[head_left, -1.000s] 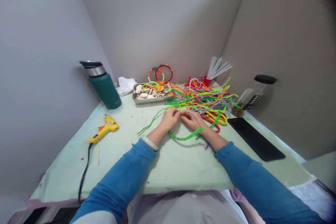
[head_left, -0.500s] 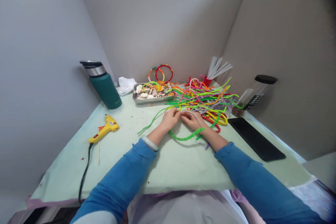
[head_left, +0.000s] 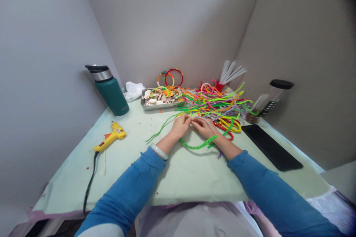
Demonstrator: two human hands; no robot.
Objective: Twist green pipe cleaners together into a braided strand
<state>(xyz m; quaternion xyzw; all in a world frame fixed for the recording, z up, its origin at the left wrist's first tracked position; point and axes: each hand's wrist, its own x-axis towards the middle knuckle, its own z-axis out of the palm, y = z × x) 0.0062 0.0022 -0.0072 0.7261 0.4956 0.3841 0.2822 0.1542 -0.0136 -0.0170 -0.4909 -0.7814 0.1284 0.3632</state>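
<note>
"Where was the fuzzy green stem [head_left: 198,147]?"
"At mid table [head_left: 191,179], nearer than the left hand [head_left: 180,126] and right hand [head_left: 205,128]."
"Their fingers?"
"Pinched together, on something too small to tell."

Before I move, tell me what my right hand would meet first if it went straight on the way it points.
Most likely your bare left hand: its fingers lie just ahead of the right hand, perhaps touching it, though depth is unclear.
</note>
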